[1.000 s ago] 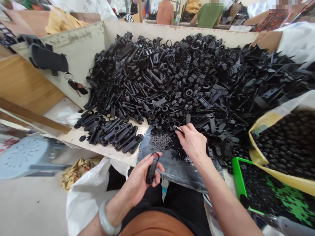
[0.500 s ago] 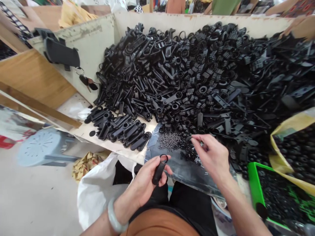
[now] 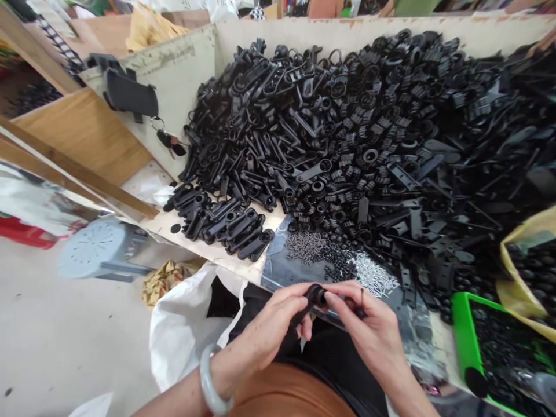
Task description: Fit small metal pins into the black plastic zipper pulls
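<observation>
head view: looks mid-assembly. one long black plastic piece with ringed end (image 3: 310, 302) in work, held up at the front edge of the pale work surface (image 3: 215, 250). similar black pieces in rows (image 3: 230, 227), front-left, maybe done; big loose black heap (image 3: 299, 136) at back seems left. left hand (image 3: 273, 318) wraps piece's body; right hand (image 3: 373, 318) pinches at its ring.
</observation>
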Available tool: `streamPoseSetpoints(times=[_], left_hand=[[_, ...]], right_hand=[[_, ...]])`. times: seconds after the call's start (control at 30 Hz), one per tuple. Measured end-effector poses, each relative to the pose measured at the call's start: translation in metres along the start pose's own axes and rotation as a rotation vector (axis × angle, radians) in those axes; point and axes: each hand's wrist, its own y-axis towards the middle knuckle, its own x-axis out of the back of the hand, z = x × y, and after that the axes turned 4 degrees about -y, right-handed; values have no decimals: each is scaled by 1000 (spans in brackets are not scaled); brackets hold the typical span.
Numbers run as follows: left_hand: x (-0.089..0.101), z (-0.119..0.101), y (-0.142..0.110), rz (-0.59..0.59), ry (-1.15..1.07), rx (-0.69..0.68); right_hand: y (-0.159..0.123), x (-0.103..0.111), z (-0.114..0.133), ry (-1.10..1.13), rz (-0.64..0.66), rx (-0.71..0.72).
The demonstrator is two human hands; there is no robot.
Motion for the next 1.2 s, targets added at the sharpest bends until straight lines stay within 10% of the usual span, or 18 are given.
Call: streamPoseSetpoints(times=[0.47,1.2], left_hand=[[-6,10,-5,14,-121,29],[-10,22,-16,-9,577,-281]], right_hand=[[-21,-19,4,-146,-166,-108],[-47,-29,16,-176,-306,-52]])
